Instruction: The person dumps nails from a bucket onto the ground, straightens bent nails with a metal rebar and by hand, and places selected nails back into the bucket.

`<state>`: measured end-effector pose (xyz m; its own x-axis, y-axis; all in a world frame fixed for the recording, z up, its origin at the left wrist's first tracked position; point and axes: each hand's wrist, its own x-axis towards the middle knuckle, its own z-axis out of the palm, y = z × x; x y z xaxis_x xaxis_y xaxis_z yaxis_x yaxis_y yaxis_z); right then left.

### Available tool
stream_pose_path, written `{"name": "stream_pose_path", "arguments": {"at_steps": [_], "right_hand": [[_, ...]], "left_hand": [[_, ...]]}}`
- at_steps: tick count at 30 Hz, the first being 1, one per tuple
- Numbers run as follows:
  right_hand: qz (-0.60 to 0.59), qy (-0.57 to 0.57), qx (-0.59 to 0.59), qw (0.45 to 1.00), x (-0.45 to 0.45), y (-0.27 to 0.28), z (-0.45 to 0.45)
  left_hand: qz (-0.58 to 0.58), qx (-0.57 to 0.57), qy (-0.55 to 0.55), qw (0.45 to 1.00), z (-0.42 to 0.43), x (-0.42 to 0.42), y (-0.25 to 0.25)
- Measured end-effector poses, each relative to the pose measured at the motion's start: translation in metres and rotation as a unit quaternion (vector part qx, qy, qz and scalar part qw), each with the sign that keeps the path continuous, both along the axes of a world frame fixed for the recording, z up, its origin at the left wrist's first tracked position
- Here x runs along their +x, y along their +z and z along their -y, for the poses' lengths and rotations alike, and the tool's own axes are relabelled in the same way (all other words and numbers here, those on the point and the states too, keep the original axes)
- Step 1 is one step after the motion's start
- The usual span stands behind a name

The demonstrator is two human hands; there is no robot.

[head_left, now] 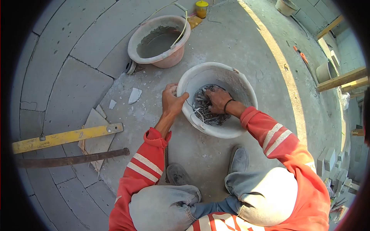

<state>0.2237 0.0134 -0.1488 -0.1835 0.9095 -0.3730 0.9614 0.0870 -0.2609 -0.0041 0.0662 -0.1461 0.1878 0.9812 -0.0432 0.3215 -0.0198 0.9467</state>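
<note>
A pale plastic bucket (248, 86) stands on the concrete floor in front of me, tilted slightly towards me. Loose metal nails (202, 106) cover its bottom. My left hand (173, 101) is closed around the bucket's left rim, thumb on top. Inside the bucket my right hand (219, 100) is down among the nails, its fingers bent into them and the fingertips partly hidden. A thin wire handle (198, 111) hangs by the near left side of this bucket.
Another bucket (133, 52) with grey wet mix stands beyond, by the block wall (83, 79). At left are a yellow level (77, 134), a rusty bar (88, 157) and broken board pieces (94, 119). Wooden beams (341, 79) and stacked blocks (329, 159) are at right.
</note>
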Motion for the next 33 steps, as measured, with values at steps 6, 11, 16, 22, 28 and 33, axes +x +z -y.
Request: {"name": "stream_pose_path", "arguments": {"at_steps": [6,11,16,22,28,33], "right_hand": [[-0.366,-0.072,0.025,0.928,-0.028,0.083,0.034],[-0.477,0.023,0.002,0.878,-0.067,0.113,0.074],[-0.637,-0.165,-0.075,0.749,-0.080,0.099,0.091],[-0.667,-0.207,-0.101,0.709,-0.061,0.071,0.096],[-0.702,-0.234,-0.081,0.668,-0.091,0.048,0.067],[-0.694,-0.322,-0.105,0.635,-0.123,0.056,0.047]], "left_hand": [[0.011,-0.019,0.064,0.998,0.036,-0.020,0.042],[-0.139,0.179,0.010,0.974,0.044,-0.012,0.123],[-0.243,0.279,-0.099,0.924,0.067,0.013,0.137],[-0.197,0.160,-0.187,0.949,0.044,-0.001,0.124],[-0.225,0.216,-0.260,0.914,0.043,0.017,0.107],[-0.210,0.140,-0.246,0.936,0.013,0.001,0.122]]}}
